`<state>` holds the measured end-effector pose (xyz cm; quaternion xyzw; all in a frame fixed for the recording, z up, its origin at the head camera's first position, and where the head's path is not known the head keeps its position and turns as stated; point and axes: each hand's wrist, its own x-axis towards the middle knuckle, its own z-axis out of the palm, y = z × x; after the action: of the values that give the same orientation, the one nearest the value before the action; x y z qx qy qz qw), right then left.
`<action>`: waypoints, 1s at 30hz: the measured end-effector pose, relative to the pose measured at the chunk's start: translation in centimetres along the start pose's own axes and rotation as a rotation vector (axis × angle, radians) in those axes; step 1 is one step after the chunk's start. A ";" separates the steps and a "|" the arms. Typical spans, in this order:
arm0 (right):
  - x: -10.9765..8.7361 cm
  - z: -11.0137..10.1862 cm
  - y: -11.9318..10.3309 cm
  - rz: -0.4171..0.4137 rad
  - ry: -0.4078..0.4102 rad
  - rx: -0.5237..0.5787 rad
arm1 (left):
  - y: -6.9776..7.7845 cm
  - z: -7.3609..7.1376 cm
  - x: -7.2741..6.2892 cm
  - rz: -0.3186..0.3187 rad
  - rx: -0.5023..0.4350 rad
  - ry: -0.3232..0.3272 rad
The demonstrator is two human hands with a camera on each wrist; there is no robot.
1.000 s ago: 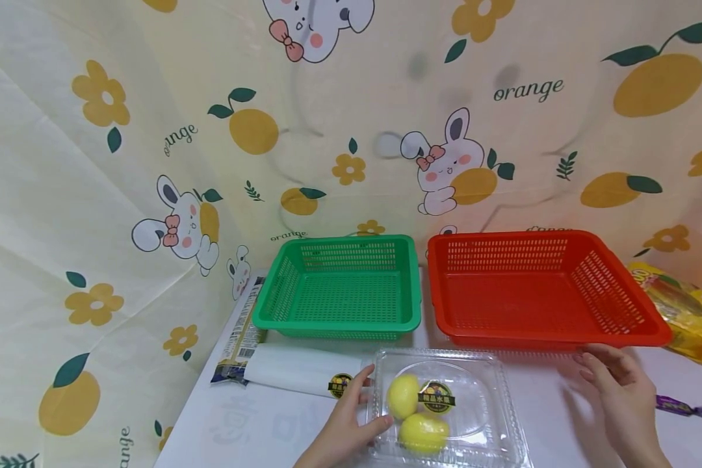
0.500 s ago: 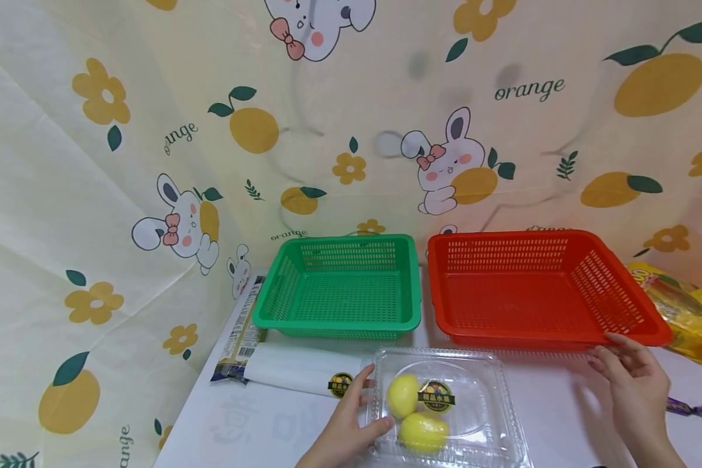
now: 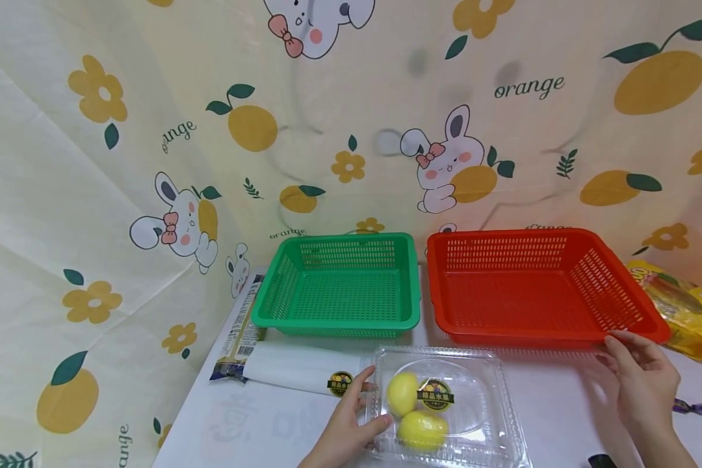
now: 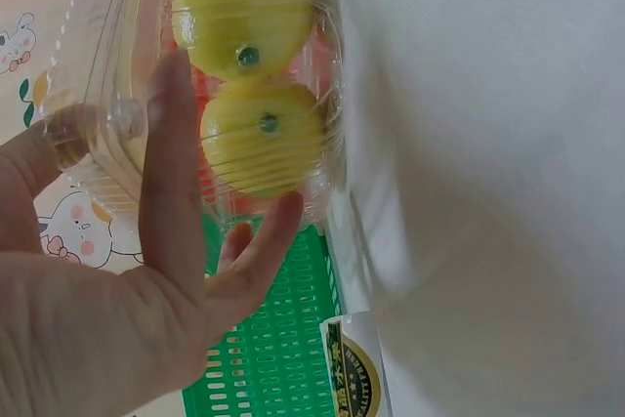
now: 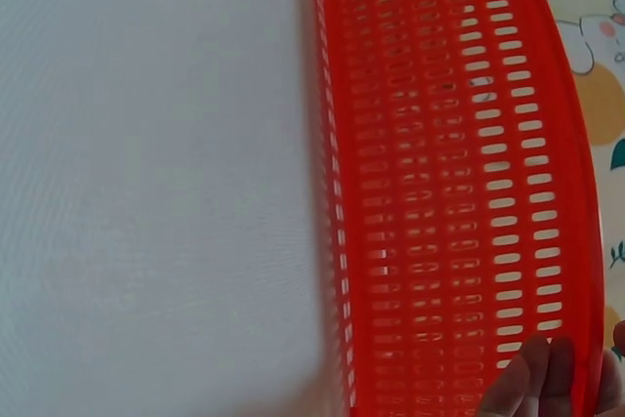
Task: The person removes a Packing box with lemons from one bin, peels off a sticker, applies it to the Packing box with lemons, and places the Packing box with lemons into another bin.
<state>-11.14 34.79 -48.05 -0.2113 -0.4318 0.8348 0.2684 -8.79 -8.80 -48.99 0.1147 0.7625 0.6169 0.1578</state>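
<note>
My left hand (image 3: 346,419) holds the left side of a clear plastic clamshell box (image 3: 474,422), thumb at the front and fingers along the side. Two yellow lemon-like fruits (image 3: 423,430) show through its lid, beside a dark round label. The left wrist view shows green spots on the fruits (image 4: 262,139) and my spread fingers around the box's edge. My right hand (image 3: 646,383) pinches the front rim of a red plastic basket (image 3: 526,337) near its right corner. In the right wrist view, fingertips (image 5: 547,378) lie over the basket's slotted wall.
A green basket (image 3: 336,328) stands left of the red one. White packaging with a round label (image 3: 298,369) and a long printed packet (image 3: 241,344) lie at the left. A yellow bag (image 3: 687,315) and a purple wrapper (image 3: 690,407) lie at the right. A patterned cloth hangs behind.
My right hand has moved right along the red basket's front rim and taken hold of it near the corner. A black object appears at the bottom edge. My left hand stays at the box.
</note>
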 end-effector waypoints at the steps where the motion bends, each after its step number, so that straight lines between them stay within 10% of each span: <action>1: 0.1 0.0 0.0 0.003 0.010 -0.007 | 0.0 0.0 0.0 0.001 -0.002 0.002; 17: 0.1 -0.2 0.0 0.019 0.018 -0.057 | 2.4 0.6 -0.2 0.070 -0.196 -0.005; 23: 0.1 -0.5 -0.3 -0.001 -0.003 -0.037 | 5.9 1.1 2.3 0.129 -0.145 -0.006; 30: 0.4 -0.8 -0.1 -0.017 -0.035 -0.088 | 10.1 2.1 6.3 0.088 -0.189 -0.155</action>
<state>-10.95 35.59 -48.44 -0.2047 -0.4745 0.8163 0.2582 -14.03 -2.46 -40.17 0.1798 0.6806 0.6818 0.1991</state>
